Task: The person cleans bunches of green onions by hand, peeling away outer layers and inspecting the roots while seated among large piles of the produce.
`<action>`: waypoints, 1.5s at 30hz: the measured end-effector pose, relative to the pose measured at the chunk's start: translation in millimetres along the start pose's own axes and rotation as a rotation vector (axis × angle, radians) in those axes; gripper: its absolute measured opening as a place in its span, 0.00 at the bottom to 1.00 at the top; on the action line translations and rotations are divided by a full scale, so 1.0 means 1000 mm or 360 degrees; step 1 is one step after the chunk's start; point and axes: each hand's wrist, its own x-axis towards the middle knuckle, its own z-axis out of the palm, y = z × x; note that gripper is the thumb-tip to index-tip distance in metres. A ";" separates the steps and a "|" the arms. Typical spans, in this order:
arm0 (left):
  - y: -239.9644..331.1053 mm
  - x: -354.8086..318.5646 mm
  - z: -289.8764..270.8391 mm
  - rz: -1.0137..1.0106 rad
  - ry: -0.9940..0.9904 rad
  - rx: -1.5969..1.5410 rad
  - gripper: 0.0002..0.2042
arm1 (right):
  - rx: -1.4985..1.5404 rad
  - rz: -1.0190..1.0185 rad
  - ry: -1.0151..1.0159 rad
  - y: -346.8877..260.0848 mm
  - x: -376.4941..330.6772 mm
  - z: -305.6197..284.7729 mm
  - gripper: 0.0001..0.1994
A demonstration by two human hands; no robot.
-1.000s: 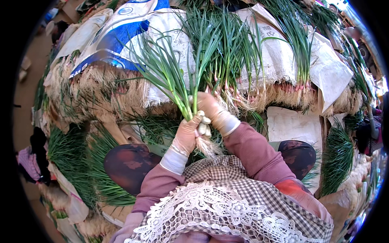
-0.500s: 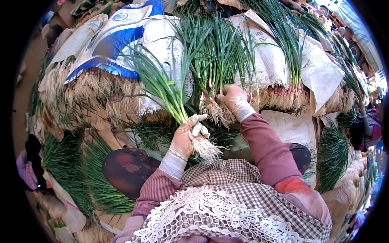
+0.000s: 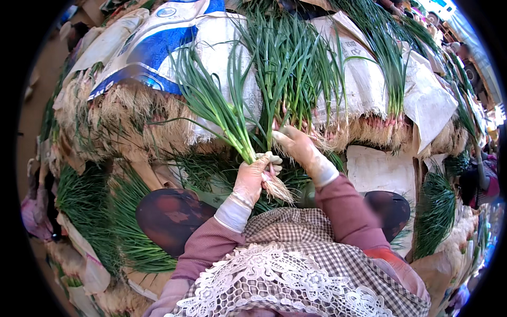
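Green onion bunch (image 3: 222, 113), long slender leaves, white bulbs, stringy roots: centre, clenched in gloved left hand (image 3: 252, 177). Right hand (image 3: 297, 148), just right, fingers curled into stacked onions (image 3: 296, 63) on far woven sacks (image 3: 364, 79)

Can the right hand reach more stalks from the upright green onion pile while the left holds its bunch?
Probably yes: the right hand already touches the pile, and the left hand keeps its bunch off to one side.
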 end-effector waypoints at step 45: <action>0.068 -0.032 0.007 0.0718 -0.0742 -0.0370 0.20 | 0.1422 -0.0200 -0.0343 0.000 0.015 -0.059 0.09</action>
